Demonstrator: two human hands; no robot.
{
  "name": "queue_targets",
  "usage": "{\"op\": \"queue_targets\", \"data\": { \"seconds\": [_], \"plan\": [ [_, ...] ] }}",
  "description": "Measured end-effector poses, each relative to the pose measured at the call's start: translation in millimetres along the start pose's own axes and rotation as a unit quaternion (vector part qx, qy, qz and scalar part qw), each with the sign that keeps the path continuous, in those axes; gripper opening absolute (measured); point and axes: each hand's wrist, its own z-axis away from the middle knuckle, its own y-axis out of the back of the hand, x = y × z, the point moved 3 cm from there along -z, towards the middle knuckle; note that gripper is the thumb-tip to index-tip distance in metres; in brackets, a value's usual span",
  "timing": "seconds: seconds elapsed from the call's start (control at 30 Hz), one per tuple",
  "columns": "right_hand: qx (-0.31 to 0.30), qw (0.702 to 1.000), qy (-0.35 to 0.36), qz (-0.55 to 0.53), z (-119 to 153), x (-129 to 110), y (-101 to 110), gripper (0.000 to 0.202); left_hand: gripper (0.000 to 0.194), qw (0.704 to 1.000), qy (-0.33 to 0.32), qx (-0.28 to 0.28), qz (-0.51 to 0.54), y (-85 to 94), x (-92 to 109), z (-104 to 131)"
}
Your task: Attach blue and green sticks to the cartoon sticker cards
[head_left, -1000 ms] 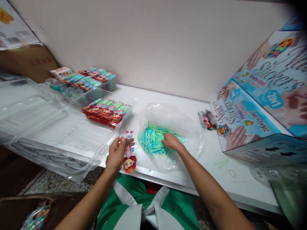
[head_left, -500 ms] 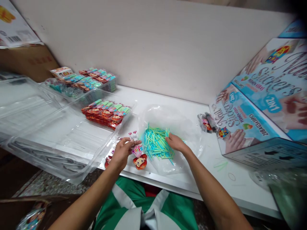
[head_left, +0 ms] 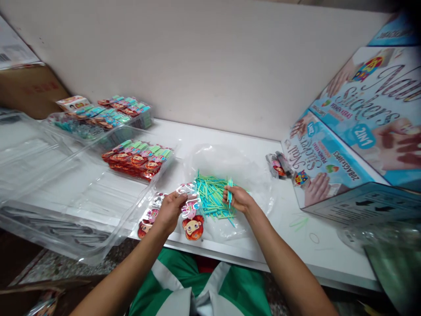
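My left hand pinches a clear printed bag with a red-haired cartoon figure on it. Between my right hand's fingers is a small bunch of green and blue sticks, held upright. Below and beside it, a loose pile of thin green and blue sticks lies on a clear plastic sheet or bag. More printed bags lie on the table, partly behind my left hand.
Filled packets are stacked in a clear tray at the left, with more packets behind. Blue Nail Stickers boxes stand at the right, near a small dark packet. Loose sticks lie on the white table.
My right hand has lifted slightly off the pile with a bunch of sticks now showing in its fingers. The bag in my left hand is turned more upright. The view has shifted a little.
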Motion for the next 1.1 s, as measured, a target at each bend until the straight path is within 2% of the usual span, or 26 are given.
{"op": "queue_targets", "data": {
  "seconds": [0.17,0.27,0.4,0.57,0.7,0.8,0.87,0.9,0.93,1.0,1.1],
  "plan": [
    [0.009,0.990,-0.035,-0.139,-34.7,-13.8,6.9,0.021,0.019,0.999,0.017,-0.002,0.039,-2.8,2.1,5.6],
    [0.011,0.979,-0.037,-0.198,-37.4,-13.6,2.2,0.023,0.024,0.998,0.032,-0.023,0.043,-1.3,0.9,7.6],
    [0.019,0.963,-0.003,-0.268,-16.3,-9.0,-15.1,0.020,0.023,0.995,0.053,-0.081,0.024,-6.9,-9.8,8.4],
    [0.018,0.945,0.052,-0.322,24.4,-13.3,-48.1,0.012,0.022,0.981,0.060,-0.182,0.007,-34.7,-28.6,9.3],
    [-0.044,0.947,0.028,-0.318,47.6,-12.4,-71.6,0.016,0.022,0.982,0.033,-0.179,0.042,-48.0,-30.7,7.5],
    [-0.035,0.968,0.095,-0.227,56.6,-17.9,-65.2,0.024,0.026,0.986,0.040,-0.163,0.017,-45.0,-27.3,7.4],
    [-0.027,0.983,0.154,-0.095,63.0,-27.9,-52.7,0.029,0.027,0.990,0.037,-0.138,-0.014,-38.6,-24.1,7.0],
    [-0.047,0.986,0.162,-0.001,66.8,-33.3,-47.5,0.031,0.028,0.991,0.031,-0.125,-0.027,-35.5,-22.4,6.7],
    [-0.071,0.979,0.169,0.091,71.1,-39.0,-42.9,0.032,0.028,0.993,0.023,-0.112,-0.037,-32.8,-20.7,6.2],
    [-0.099,0.940,0.206,0.252,81.1,-51.9,-36.1,0.032,0.028,0.995,0.011,-0.090,-0.046,-29.8,-18.1,5.2],
    [-0.076,0.871,0.257,0.412,93.1,-66.4,-33.9,0.028,0.027,0.996,0.005,-0.066,-0.056,-30.8,-15.7,5.3]
  ]
}}
